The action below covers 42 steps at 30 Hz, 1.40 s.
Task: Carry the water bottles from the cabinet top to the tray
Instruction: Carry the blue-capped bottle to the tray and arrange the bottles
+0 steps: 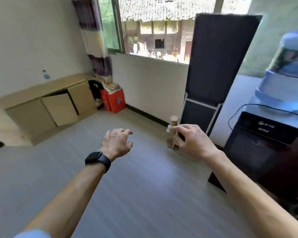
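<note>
— Where is the bottle seen?
— A small clear plastic water bottle [46, 75] with a blue label stands on the low pale wooden cabinet [29, 115], well apart from both hands.
— And the fingers?
— The left hand [118, 143] is empty, its fingers loosely spread. The right hand [191, 140] is curled beside a blurred brown tube [174, 120]; a grip cannot be told.

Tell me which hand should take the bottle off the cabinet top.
Left, probably. The left hand is open, empty and nearer the water bottle on the cabinet; the right hand curls at a blurred brown object.
</note>
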### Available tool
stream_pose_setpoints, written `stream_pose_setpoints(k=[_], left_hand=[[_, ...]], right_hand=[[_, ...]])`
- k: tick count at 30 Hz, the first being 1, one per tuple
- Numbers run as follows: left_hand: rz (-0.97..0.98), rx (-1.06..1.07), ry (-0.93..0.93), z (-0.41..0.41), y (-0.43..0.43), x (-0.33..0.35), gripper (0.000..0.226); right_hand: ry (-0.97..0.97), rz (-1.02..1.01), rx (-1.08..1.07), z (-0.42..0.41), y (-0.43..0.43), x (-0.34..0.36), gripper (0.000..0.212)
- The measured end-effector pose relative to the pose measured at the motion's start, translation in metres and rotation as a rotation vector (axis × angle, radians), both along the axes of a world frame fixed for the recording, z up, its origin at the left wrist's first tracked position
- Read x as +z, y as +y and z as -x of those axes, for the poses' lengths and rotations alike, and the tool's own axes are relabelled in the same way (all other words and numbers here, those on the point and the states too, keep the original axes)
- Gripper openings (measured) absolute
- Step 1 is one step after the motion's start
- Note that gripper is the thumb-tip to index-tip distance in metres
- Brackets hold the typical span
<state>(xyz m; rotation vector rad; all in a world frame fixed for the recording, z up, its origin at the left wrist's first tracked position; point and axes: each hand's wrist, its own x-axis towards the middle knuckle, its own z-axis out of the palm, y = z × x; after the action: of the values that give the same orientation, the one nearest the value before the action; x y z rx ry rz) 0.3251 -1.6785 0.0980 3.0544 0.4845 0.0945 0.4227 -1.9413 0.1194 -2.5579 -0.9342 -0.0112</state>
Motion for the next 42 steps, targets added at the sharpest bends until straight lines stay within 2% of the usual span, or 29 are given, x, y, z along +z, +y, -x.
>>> stream_pose_setpoints(k=[9, 17, 33, 42], left_hand=[[-0.102, 0.239, -0.138, 0.006, 0.198, 0.065, 0.044], [-0.184, 0.419, -0.124, -0.021, 0.355, 0.09, 0.044], [-0.154, 0.693, -0.069, -0.124, 0.664, 0.084, 0.045], [-0.093, 0.678, -0.107, -0.191, 0.863, 0.053, 0.045]], right_hand=[[-0.072, -0.059, 0.228, -0.055, 0.228, 0.06, 0.042], [-0.143, -0.104, 0.416, -0.127, 0.415, 0.076, 0.041], [-0.1, -0.134, 0.655, -0.291, 0.771, 0.074, 0.04], [-0.105, -0.109, 0.637, -0.361, 0.96, 0.048, 0.03]])
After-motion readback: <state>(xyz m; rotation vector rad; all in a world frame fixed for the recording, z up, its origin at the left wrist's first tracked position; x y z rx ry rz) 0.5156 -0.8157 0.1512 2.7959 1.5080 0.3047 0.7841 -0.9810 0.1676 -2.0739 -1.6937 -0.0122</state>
